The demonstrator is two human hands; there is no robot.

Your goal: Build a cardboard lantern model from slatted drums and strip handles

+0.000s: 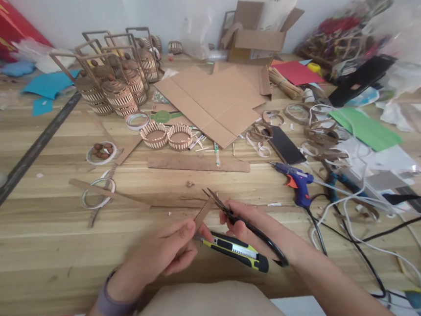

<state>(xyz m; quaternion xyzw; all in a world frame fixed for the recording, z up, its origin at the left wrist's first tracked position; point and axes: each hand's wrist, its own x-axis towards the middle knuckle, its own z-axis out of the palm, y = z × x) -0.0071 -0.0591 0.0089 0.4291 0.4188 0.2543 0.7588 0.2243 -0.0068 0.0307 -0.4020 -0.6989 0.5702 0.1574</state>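
My left hand [171, 248] is closed on a narrow strip of brown cardboard [203, 214], thumb on top. My right hand [240, 219] grips black-handled scissors [268, 238]. Their blades are apart, with the strip's far end at or between them; I cannot tell exactly which. Just below both hands, a yellow and black utility knife [237, 251] lies on the wooden table [58, 258]. A long flat brown strip [198, 165] lies farther off. To the left, another cardboard strip [126, 196] crosses a roll of tape [98, 193].
A blue glue gun [297, 180] with cables lies right, near a black phone [287, 146]. Two striped rings [167, 135] sit before cardboard sheets [215, 102]. Several small basket-like pieces with handles [118, 96] stand back left. A tape roll holds brown balls [101, 151]. A cardboard box [257, 46] stands behind.
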